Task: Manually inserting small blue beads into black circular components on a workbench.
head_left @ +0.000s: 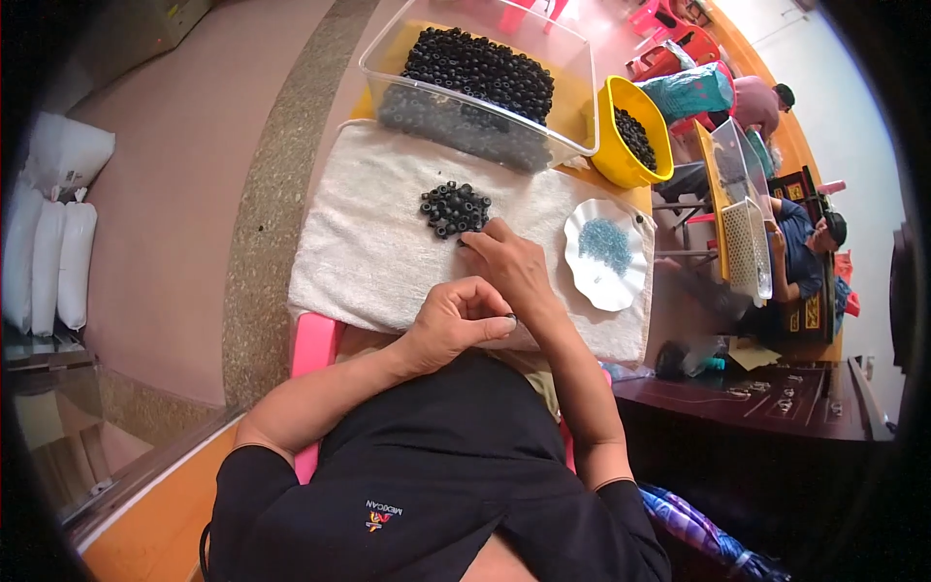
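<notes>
A loose pile of small black ring-shaped parts (pixel 456 208) lies on the white towel (pixel 364 247) in front of me. My right hand (pixel 511 267) reaches to the pile's near edge, thumb and finger closed on one black part at the fingertips. Nearer my body, my left hand (pixel 451 320) pinches a small dark piece (pixel 511 316) between thumb and curled forefinger; the right wrist is just beside it. To the right, a white wavy-rimmed plate (pixel 611 293) holds many tiny clear-blue pieces (pixel 605 244).
A clear plastic bin (pixel 475 145) full of black parts stands beyond the towel, with a yellow tub (pixel 621 173) of similar parts to its right. Two people sit at a table on the right, by a white perforated basket (pixel 745 247). White sacks (pixel 76 262) stand far left.
</notes>
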A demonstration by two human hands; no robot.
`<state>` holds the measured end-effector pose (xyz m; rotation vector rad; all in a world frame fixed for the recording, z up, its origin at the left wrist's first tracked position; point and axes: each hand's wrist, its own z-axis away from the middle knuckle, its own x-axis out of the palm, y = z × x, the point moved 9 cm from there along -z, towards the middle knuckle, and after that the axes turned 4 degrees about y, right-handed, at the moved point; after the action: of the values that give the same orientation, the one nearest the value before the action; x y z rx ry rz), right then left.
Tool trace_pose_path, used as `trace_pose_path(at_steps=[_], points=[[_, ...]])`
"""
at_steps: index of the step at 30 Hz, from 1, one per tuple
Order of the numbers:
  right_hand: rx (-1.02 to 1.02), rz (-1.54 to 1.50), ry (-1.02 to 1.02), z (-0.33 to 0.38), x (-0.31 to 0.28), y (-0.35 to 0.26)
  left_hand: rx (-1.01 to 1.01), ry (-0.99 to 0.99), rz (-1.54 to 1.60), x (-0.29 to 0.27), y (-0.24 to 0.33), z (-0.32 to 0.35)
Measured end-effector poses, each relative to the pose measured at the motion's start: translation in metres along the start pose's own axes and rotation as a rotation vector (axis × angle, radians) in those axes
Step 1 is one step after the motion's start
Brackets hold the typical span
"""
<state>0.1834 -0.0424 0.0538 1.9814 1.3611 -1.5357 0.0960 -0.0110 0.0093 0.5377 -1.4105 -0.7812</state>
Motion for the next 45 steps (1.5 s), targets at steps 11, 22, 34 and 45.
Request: trace_pose_path(at_steps=[11, 22, 34, 45], points=[[0.063, 0.073, -0.092, 0.000, 0.021, 0.004, 0.012, 0.005, 0.022, -0.001, -0.001, 0.000], [0.156, -0.524, 0.167, 0.021, -0.029, 0.020, 0.014, 0.058, 0.006, -0.006, 0.001, -0.001], [0.368, -0.601, 0.119, 0.042, -0.028, 0.048, 0.012, 0.087, -0.004, -0.009, -0.003, -0.002], [0.240, -0.656, 0.125, 0.041, -0.023, 0.052, 0.021, 0.085, -0.018, -0.008, 0.002, -0.002]])
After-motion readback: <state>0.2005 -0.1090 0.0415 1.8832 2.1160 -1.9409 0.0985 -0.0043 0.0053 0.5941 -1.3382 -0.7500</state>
